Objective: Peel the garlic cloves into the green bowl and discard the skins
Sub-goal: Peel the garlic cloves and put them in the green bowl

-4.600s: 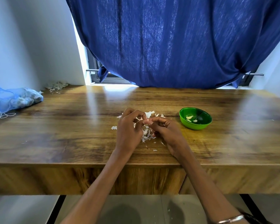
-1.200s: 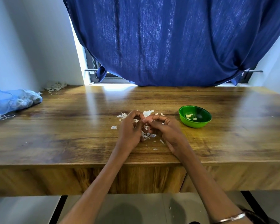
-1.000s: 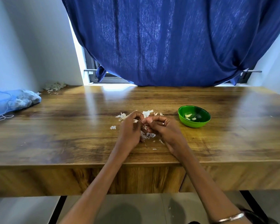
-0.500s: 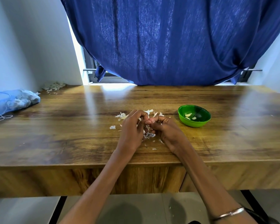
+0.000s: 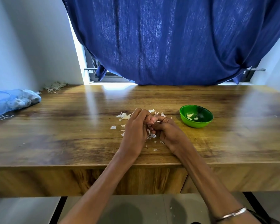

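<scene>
Green bowl (image 5: 196, 118): bright green, holding pale cream peeled cloves (image 5: 191, 116). Garlic skins (image 5: 124, 116): white, papery. Table (image 5: 71, 135): brown wood grain with darker streaks, glossy. Curtain (image 5: 176, 41): deep blue, faint vertical weave. Mesh bag (image 5: 11, 100): light blue net. Bangle (image 5: 231, 215): silver. Walls (image 5: 31, 46): plain pale white.

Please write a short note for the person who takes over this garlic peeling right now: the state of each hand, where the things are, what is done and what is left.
Left hand and right hand: fingers curled together over the skins; the clove between them is hidden, so the grip cannot be confirmed.
Green bowl: right of the hands, holds a few peeled cloves.
Loose skins: scattered on the table around the hands; an older heap lies at the far left corner.
Blue net bag: far left.
Done: a few cloves peeled.
Left: finish this clove, peel the rest, discard skins.
</scene>
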